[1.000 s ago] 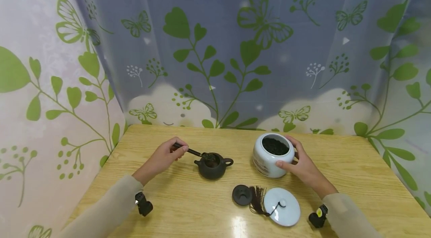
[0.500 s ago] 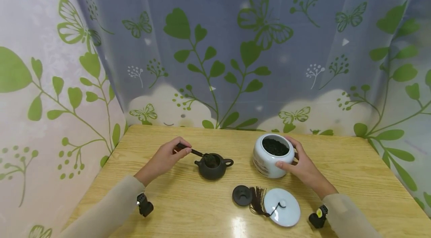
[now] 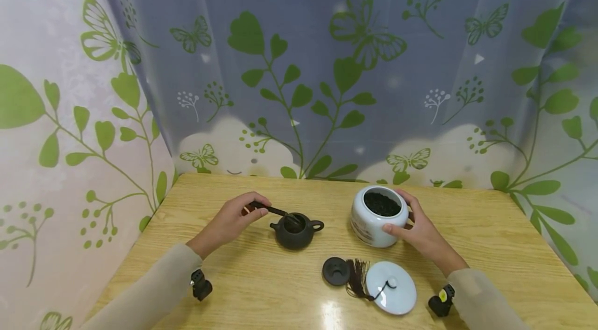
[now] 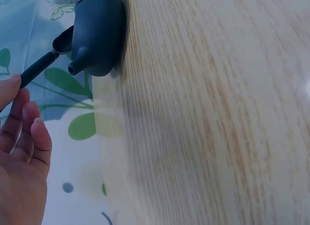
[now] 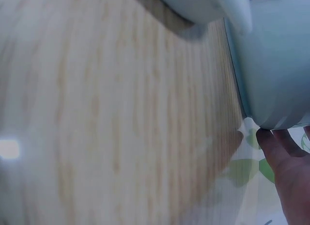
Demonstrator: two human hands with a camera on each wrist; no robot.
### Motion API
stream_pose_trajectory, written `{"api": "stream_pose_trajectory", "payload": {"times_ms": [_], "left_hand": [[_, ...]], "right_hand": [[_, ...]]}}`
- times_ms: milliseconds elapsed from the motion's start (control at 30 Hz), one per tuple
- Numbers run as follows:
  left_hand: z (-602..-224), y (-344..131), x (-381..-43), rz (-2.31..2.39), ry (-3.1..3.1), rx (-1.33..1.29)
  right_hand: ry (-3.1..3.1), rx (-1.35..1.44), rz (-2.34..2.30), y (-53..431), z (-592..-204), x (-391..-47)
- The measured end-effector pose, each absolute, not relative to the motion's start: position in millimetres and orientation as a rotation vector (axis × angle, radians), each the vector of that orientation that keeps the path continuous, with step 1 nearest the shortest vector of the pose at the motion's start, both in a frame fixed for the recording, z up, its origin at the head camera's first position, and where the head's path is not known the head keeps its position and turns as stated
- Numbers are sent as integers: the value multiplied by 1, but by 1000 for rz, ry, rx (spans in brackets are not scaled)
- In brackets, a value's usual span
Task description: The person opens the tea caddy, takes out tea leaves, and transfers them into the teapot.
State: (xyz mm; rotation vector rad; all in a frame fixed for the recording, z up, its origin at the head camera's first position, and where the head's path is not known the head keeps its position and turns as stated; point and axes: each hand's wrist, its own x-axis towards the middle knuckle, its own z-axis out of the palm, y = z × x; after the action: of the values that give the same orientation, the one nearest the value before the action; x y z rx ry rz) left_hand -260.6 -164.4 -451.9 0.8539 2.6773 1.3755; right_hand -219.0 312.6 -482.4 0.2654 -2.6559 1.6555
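Observation:
My left hand (image 3: 231, 218) pinches the slim handle of a dark tea scoop (image 3: 275, 210). The scoop's head dips into the open mouth of a small black clay teapot (image 3: 295, 239), whose spout points left. In the left wrist view, thumb and fingers hold the scoop (image 4: 41, 67) beside the teapot (image 4: 100, 36). My right hand (image 3: 420, 231) grips a white porcelain jar (image 3: 362, 223), thumb on the near side and fingers behind. Dark tea leaves (image 3: 382, 203) show inside the jar. The right wrist view catches the fingertips against the jar's side (image 5: 271, 74).
In front of the jar lies its white lid (image 3: 397, 296), with a dark tassel (image 3: 358, 275) tied to the knob. Left of the tassel is the round black teapot lid (image 3: 336, 271). A patterned curtain (image 3: 299, 86) hangs behind the wooden table (image 3: 261, 288).
My left hand has shifted slightly right and the scoop has tipped into the teapot's mouth. The leaves seen on the scoop before no longer show on it. The right hand and jar have stayed put.

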Motion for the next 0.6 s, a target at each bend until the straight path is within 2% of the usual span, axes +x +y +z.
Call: {"api": "stream_pose_trajectory", "payload": {"times_ms": [133,367,600], "left_hand": [[-451,-165,-261,1388,2676,835],[-449,-169,-266,1486,2628,652],[-443,-163,-270,1597,2552,618]], "right_hand": [[-2661,264,1654,312,-483,-219],[-2660,254,1668,314,-485,-220],[-2659,251,1675,314,-484,-220]]}}
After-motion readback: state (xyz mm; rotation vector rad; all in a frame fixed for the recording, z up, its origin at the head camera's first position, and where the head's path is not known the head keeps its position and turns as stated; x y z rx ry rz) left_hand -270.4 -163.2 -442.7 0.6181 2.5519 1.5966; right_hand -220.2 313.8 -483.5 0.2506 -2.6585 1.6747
